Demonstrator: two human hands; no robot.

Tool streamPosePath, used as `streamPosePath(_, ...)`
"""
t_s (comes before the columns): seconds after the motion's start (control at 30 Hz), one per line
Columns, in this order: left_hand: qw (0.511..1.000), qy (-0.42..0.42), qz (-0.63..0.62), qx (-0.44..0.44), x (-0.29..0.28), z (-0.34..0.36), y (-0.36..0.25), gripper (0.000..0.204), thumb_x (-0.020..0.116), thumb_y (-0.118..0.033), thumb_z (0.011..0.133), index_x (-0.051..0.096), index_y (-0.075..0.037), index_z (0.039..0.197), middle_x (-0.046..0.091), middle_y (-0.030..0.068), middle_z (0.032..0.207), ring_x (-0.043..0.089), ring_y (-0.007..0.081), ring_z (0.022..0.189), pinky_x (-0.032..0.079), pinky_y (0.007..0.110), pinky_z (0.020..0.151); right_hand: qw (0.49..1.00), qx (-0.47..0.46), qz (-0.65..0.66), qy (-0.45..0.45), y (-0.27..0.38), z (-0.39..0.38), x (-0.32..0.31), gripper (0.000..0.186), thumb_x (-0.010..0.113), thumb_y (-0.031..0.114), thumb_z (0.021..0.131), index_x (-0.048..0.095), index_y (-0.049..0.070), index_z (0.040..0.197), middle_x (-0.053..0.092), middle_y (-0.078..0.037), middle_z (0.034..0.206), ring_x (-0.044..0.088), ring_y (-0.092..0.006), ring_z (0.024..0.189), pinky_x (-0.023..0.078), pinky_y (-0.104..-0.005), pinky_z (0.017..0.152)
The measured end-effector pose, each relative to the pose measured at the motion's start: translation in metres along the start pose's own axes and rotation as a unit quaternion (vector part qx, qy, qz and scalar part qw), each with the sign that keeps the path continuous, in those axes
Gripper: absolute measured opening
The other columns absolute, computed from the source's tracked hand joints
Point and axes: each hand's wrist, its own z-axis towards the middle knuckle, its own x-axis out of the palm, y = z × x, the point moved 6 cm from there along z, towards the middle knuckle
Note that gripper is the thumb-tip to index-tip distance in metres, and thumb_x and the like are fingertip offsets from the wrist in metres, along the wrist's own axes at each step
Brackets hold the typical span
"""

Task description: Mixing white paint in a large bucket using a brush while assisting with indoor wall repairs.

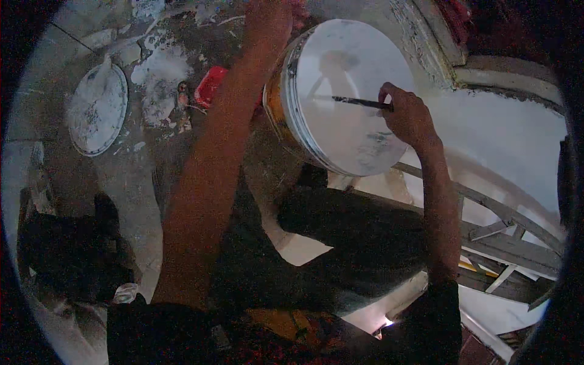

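A large bucket [277, 100] with yellowish-brown sides stands in the upper middle, its round top filled by a glossy white surface that looks like paint. Grey smears and a dark reflection show on the white. Over the bucket, my right hand [406, 115] is closed on one end of a thin dark stick [359, 102]. The stick's far end reaches toward the middle of the white surface; whether it dips in I cannot tell. My left hand [277, 15] is at the top edge, just beyond the bucket's left rim, with its fingers dim and partly cut off.
A white-coated round lid [97, 115] lies on the stained floor at left. Between it and my left forearm are a red container [211, 86] and white powdery patches. Grey frame pieces [511, 243] stand at right, below a white surface [499, 128]. A dark heap [73, 255] lies lower left.
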Motion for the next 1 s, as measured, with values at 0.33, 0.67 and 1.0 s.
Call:
streamPosePath(0.33, 0.999, 0.035, -0.014, 0.03, 0.021, -0.007, 0.002, 0.035, 0.052, -0.038, 0.083, 0.062, -0.005, 0.088, 0.063, 0.0067, 0.079, 0.057, 0.0167, 0.069, 0.043, 0.032, 0.062, 0.996, 0.012, -0.068, -0.05, 0.003, -0.006, 0.003, 0.017, 0.055, 0.002, 0.071, 0.049, 0.006, 0.087, 0.059, -0.015, 0.079, 0.058, -0.0353, 0.081, 0.045, -0.0459, 0.07)
streamPosePath(0.67, 0.97, -0.082, 0.207, 0.1, -0.003, -0.014, -0.018, 0.023, 0.056, -0.028, 0.078, 0.062, -0.006, 0.084, 0.064, 0.0095, 0.081, 0.062, 0.0249, 0.072, 0.047, 0.037, 0.061, 0.993, -0.075, -0.034, 0.078, 0.047, -0.011, -0.013, 0.025, 0.062, 0.008, 0.068, 0.053, 0.004, 0.091, 0.059, -0.018, 0.08, 0.058, -0.0359, 0.083, 0.046, -0.0461, 0.074)
streamPosePath(1.0, 0.989, -0.074, 0.119, -0.046, -0.015, -0.005, 0.005, 0.025, 0.051, -0.025, 0.085, 0.062, -0.002, 0.088, 0.06, 0.0073, 0.077, 0.055, 0.0177, 0.064, 0.044, 0.032, 0.059, 0.986, -0.04, 0.165, 0.005, 0.008, 0.002, 0.0, 0.018, 0.061, 0.007, 0.073, 0.052, 0.005, 0.088, 0.059, -0.019, 0.08, 0.059, -0.0352, 0.082, 0.047, -0.0458, 0.071)
